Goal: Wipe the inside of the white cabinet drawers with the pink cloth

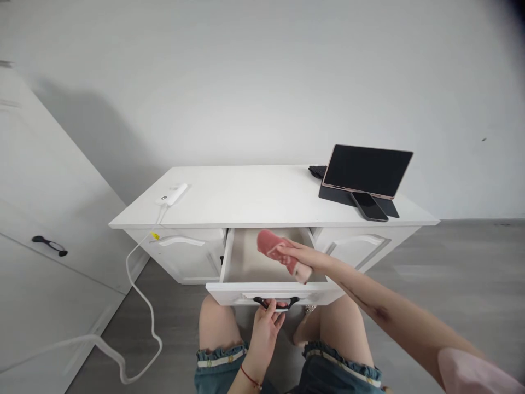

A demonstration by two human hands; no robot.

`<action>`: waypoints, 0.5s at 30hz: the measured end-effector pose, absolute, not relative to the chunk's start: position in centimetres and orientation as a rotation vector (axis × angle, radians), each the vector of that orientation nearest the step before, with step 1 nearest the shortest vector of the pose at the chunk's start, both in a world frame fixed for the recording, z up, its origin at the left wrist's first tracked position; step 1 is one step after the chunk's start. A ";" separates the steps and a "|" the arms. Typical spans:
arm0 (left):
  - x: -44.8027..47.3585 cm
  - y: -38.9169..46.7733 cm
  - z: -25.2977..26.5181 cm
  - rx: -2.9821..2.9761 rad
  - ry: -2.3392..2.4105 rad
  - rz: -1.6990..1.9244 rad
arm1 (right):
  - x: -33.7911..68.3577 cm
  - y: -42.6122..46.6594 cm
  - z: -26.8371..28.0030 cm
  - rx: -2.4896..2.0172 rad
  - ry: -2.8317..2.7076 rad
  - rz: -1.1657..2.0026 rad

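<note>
Over the pulled-out drawer [262,260] my right hand [299,254] grips a pink sock [273,245] with pale markings and a cream-coloured end. The sock is held above the drawer's bare floor, slightly blurred. Below, my left hand [266,328] has its fingers curled around the black drawer handle [293,302] on the white drawer front. A red string bracelet circles the left wrist.
On the white cabinet top [246,194] stand a tablet [369,171] on a dark stand, a phone [369,207] and a black item [317,172]. A white charger [175,194] trails a long cable [143,298] to the floor. A wardrobe [53,295] stands left.
</note>
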State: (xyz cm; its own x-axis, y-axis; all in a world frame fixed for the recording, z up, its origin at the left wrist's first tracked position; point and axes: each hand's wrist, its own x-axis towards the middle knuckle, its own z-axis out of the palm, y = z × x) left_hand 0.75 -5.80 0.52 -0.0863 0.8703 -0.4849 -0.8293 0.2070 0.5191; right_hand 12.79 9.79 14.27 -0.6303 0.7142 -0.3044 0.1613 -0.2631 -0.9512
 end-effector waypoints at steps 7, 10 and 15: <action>0.8 -6.8 0.4 -0.002 0.843 1.411 | 5.3 13.4 7.1 -0.961 -2.734 1.401; 0.9 -7.3 0.1 -0.029 0.847 1.409 | 3.9 12.3 4.8 -0.640 -3.087 0.810; 1.0 -7.7 -0.4 -0.057 0.862 1.378 | 3.7 10.4 2.4 -0.208 -3.269 0.307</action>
State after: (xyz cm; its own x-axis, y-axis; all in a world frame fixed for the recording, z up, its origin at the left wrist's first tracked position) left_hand 0.99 -7.72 -0.36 -0.0544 0.8263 -0.5606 -0.8655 0.2409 0.4392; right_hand 3.71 10.42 2.44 -0.9810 0.1110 -0.1590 0.1386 0.9748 -0.1748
